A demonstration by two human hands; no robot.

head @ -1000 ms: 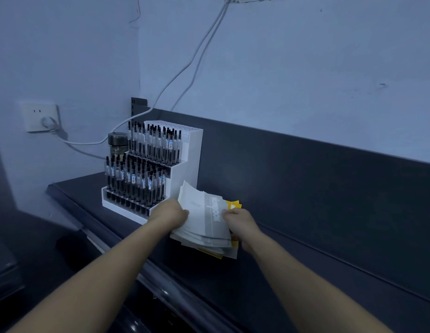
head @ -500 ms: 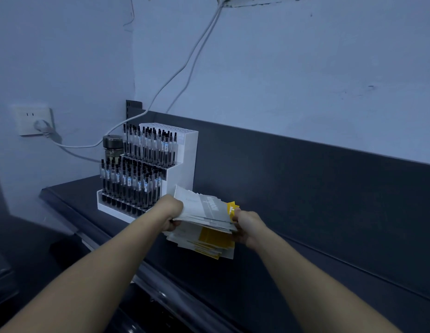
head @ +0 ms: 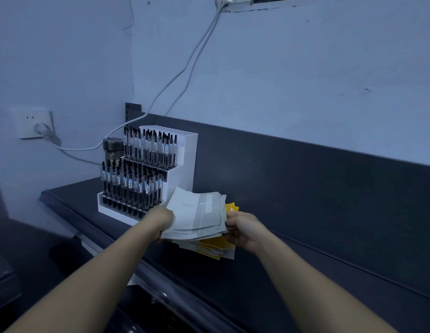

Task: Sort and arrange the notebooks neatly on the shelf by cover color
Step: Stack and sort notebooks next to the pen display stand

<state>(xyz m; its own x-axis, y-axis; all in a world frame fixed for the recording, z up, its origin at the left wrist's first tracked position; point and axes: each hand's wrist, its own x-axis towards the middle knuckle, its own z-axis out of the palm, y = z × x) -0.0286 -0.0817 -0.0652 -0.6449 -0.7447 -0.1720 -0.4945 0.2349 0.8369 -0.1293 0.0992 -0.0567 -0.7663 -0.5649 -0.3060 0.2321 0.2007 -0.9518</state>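
Head view: left hand point(head: 161, 218) is gripping the grey notebooks point(head: 197, 216), lifting them off the yellow notebooks point(head: 215, 246) lying on the dark shelf point(head: 281, 272); right hand point(head: 244, 230) is clasping the stack's right edge, beside the pen rack point(head: 182, 159)

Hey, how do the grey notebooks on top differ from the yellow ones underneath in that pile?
The grey notebooks are lifted and tilted between the left hand and right hand; the yellow notebooks lie flatter below them. The grey ones show whole covers with printing, while the yellow ones show only edges and corners. Both are thin, soft-covered and loosely fanned on the dark shelf.
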